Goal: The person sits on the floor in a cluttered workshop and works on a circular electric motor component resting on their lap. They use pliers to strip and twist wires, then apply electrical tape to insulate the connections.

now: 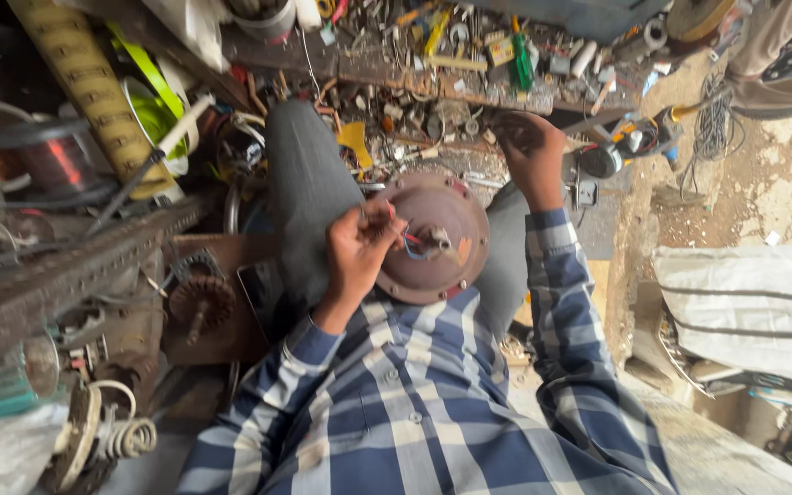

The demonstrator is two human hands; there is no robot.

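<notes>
A round brown motor housing [456, 206] rests on my lap between my grey-trousered knees, with red and blue wires [412, 242] coming out near its central shaft. My left hand [359, 247] pinches those wires at the housing's left side. My right hand [529, 151] reaches forward past the housing to the cluttered ground, its dark, greasy fingers closed over small parts; what it holds is hidden. Both sleeves are blue and white plaid.
A low wooden bench [469, 55] strewn with screws, tools and small parts lies ahead. Copper wire spools [52, 156], a rotor [199, 302] and metal scrap crowd the left. A white sack [749, 307] sits right. Another person's leg [781, 46] shows top right.
</notes>
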